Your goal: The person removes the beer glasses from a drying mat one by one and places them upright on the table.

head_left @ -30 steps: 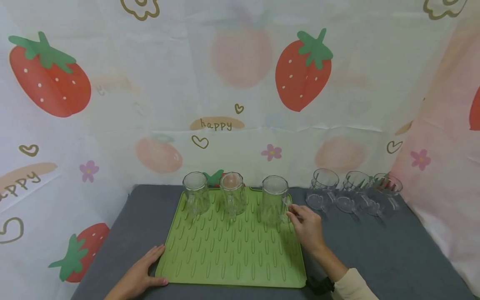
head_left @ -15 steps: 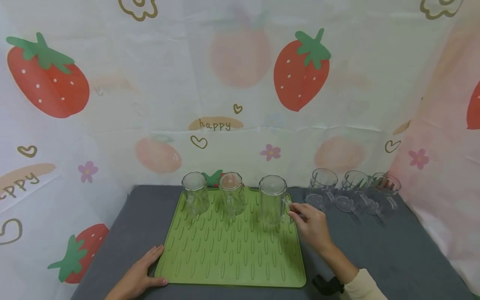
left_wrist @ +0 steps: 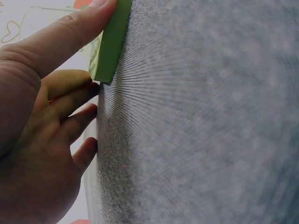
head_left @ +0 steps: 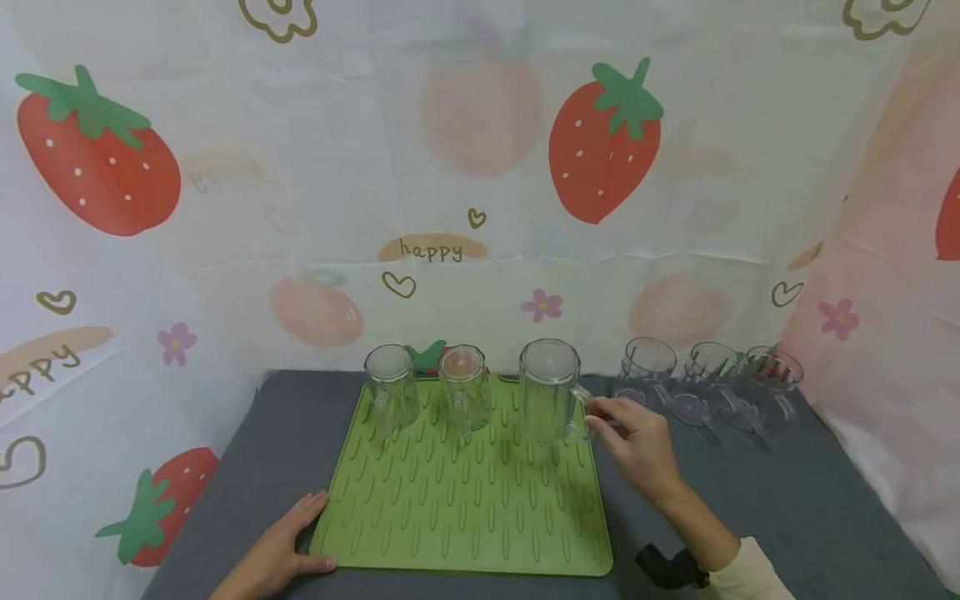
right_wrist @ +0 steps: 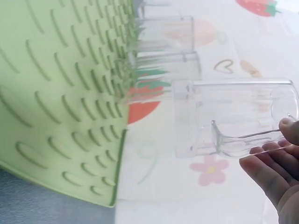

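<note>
My right hand grips the handle of a clear glass mug above the back right part of a green ridged mat. In the right wrist view a gap shows between the mug and the mat, and thumb and fingers close on its handle. My left hand lies at the mat's front left corner with its fingers stretched along the edge. From the left wrist view, the thumb touches the mat's edge. Two more glass mugs, one at left and one beside it, stand on the mat.
Three clear glass cups with handles, the nearest one among them, stand in a row at the back right of the grey cloth. A white curtain printed with strawberries hangs right behind the table.
My right hand has shifted right and raised the mug off the mat. My left hand stays at the mat's corner, and the other mugs have not moved.
</note>
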A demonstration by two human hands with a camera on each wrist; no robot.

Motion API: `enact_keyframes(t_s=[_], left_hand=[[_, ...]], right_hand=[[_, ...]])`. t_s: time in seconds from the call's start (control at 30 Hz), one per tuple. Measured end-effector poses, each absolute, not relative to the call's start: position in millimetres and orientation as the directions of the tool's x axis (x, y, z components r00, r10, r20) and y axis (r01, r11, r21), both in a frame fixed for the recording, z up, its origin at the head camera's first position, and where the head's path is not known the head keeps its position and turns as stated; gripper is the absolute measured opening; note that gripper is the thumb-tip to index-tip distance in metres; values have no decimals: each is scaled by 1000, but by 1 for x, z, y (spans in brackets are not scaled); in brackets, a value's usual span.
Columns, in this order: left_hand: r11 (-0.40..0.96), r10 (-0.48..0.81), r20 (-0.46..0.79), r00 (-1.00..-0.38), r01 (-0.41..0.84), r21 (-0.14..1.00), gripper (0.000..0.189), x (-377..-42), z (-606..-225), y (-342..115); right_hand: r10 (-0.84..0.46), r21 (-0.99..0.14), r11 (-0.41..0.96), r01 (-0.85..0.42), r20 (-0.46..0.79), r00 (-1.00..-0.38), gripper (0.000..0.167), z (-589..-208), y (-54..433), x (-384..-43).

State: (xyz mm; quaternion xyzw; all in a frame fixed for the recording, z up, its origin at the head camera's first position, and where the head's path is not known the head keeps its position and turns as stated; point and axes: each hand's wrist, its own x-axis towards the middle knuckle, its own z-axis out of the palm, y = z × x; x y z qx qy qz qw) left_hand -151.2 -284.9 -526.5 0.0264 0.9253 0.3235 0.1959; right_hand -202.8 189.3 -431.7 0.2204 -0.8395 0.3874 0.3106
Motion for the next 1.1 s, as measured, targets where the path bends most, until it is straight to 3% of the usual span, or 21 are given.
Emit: enact_keyframes(t_s=[0.37, 0.53, 0.73, 0.83, 0.97, 1.1], left_hand=[[785, 179, -346, -921, -78, 614, 105, -152, -528, -285], [779, 187, -349, -918, -78, 622, 104, -152, -528, -286], [778, 192, -358, -914, -81, 623, 104, -153, -529, -286], [780, 190, -357, -915, -81, 621, 104, -153, -529, -286], [779, 187, -350, -918, -79, 622, 104, -152, -528, -286], [780, 185, -346, -920, -76, 621, 104, -152, -528, -286]], right_hand=[[-139, -508, 609, -609, 688, -712, 22, -408, 189, -194], [-173, -461, 599, -655, 725, -667, 25, -402, 190, -192], [-301, -271, 591, -760, 800, -519, 29, -393, 191, -193], [-380, -127, 584, -802, 830, -408, 14, -389, 192, -194], [-459, 35, 573, -818, 841, -286, 39, -383, 190, -193], [-490, 90, 549, -831, 840, -233, 41, -379, 187, -189]])
